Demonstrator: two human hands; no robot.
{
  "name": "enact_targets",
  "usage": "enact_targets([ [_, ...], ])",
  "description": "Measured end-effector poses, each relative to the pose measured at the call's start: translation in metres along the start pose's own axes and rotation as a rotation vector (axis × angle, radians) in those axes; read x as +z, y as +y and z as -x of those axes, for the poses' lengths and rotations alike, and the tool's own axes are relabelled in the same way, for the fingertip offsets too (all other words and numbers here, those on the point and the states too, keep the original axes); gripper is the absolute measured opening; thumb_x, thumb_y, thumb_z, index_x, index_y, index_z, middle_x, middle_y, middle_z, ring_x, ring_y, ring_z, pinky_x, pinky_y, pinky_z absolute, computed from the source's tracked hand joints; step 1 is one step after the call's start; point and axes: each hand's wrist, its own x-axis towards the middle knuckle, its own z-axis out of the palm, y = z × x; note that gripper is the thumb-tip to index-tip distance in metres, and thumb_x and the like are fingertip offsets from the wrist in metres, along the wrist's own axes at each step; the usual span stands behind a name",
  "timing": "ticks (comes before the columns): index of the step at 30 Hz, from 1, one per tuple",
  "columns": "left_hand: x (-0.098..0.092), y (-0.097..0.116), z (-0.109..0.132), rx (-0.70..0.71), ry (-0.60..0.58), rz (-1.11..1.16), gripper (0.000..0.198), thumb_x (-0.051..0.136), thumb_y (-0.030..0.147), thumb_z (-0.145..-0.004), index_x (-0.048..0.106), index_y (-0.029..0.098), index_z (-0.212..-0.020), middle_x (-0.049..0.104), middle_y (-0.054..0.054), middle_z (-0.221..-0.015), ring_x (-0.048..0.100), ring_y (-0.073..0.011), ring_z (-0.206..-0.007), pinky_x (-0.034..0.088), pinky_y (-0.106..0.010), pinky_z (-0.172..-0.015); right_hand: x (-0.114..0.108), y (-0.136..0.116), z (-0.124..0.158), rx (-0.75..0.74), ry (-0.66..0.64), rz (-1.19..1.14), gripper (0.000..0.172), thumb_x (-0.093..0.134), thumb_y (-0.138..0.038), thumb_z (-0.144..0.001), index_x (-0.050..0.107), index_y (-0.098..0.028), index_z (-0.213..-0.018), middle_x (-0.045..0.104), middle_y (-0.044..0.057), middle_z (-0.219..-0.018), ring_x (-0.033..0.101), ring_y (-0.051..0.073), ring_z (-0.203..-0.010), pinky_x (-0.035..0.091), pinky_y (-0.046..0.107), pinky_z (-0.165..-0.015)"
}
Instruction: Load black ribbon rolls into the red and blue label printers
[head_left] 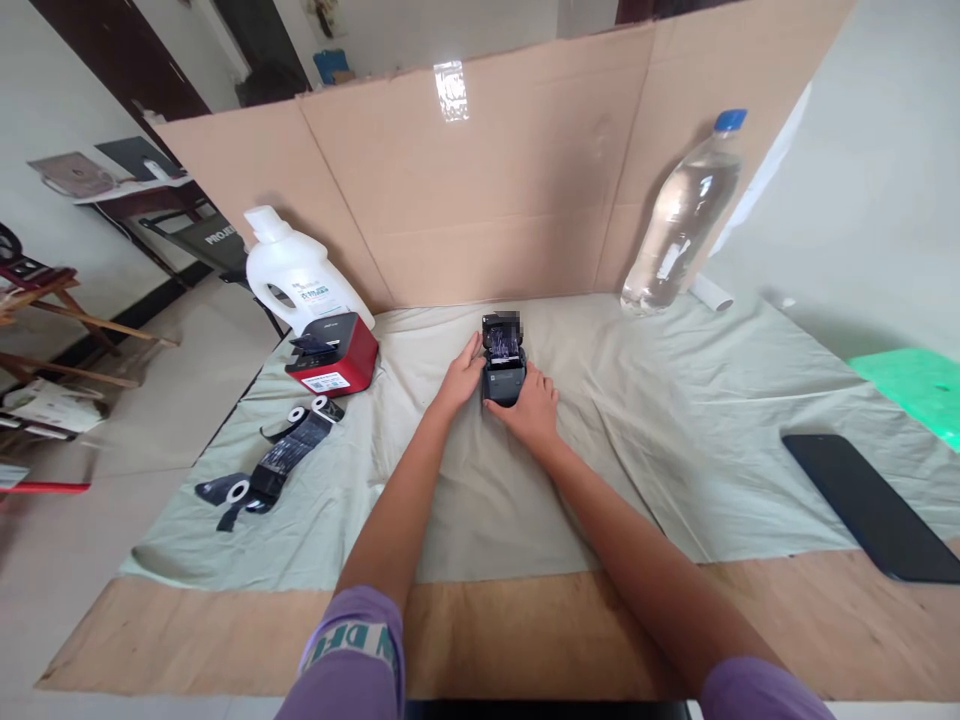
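Observation:
A small black printer point(504, 387) stands on the cloth with its lid point(491, 328) raised at the back. Dark, shiny streaked material point(504, 342) shows inside it. My left hand point(462, 376) holds the printer's left side, fingertips near the lid's hinge. Wrapped round the right side and front corner is my right hand point(534, 402), its thumb along the front edge. To the left lies a tangle of black ribbon point(289, 450) with several white-cored rolls. Behind it sits a red and black boxy device point(352, 360) with a white label.
A white jug point(300, 270) stands at the back left, a clear bottle with a blue cap point(679, 230) at the back right. A cardboard panel point(480, 190) closes off the rear. On the right are a dark phone-like slab point(870, 505) and a green sheet point(911, 385). Wrinkled cloth point(637, 480) covers the table.

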Motion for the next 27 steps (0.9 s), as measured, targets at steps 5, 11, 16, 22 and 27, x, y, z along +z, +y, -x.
enact_targets([
  [5,0.013,-0.007,0.013,0.055,0.086,-0.134,0.054,0.037,0.032,-0.101,0.035,0.022,-0.155,0.039,0.000,-0.158,0.034,-0.0157,-0.148,0.022,-0.030,-0.125,0.002,0.002,-0.002,-0.005,0.007,-0.001,0.097,0.071,-0.057,-0.071,0.033,-0.010,-0.146,0.053,0.022,-0.137,0.046,0.038,-0.124,0.032,0.047,-0.103],
  [11,0.012,-0.004,0.015,0.120,0.112,-0.232,0.053,0.037,0.027,-0.100,0.038,0.020,-0.152,0.043,-0.004,-0.156,0.039,-0.0182,-0.145,0.027,-0.032,-0.122,0.002,0.001,-0.002,-0.007,0.011,-0.003,0.097,0.074,-0.055,-0.070,0.034,-0.009,-0.145,0.054,0.022,-0.137,0.046,0.037,-0.124,0.032,0.046,-0.104],
  [16,0.009,0.014,0.015,0.078,0.209,-0.419,0.041,0.046,0.027,-0.096,0.056,0.024,-0.136,0.053,-0.005,-0.148,0.043,-0.0220,-0.139,0.028,-0.041,-0.119,0.002,0.002,-0.001,-0.013,0.016,-0.010,0.097,0.073,-0.056,-0.069,0.033,-0.011,-0.146,0.054,0.021,-0.136,0.046,0.037,-0.124,0.033,0.047,-0.103],
  [22,0.010,0.038,0.018,0.074,0.145,-0.532,0.047,0.030,0.036,-0.104,0.073,0.025,-0.089,0.065,-0.001,-0.128,0.051,-0.0206,-0.126,0.030,-0.040,-0.108,0.003,0.003,-0.002,-0.022,0.018,-0.028,0.093,0.072,-0.056,-0.070,0.036,-0.012,-0.144,0.055,0.021,-0.135,0.047,0.038,-0.123,0.032,0.048,-0.102],
  [27,0.006,0.054,0.005,0.133,-0.039,-0.621,0.051,0.031,0.039,-0.103,0.071,0.021,-0.077,0.073,-0.002,-0.099,0.060,-0.0202,-0.105,0.032,-0.040,-0.100,0.002,0.003,-0.003,-0.022,0.004,-0.047,0.095,0.073,-0.055,-0.069,0.035,-0.011,-0.144,0.054,0.022,-0.136,0.046,0.039,-0.123,0.033,0.049,-0.102],
])
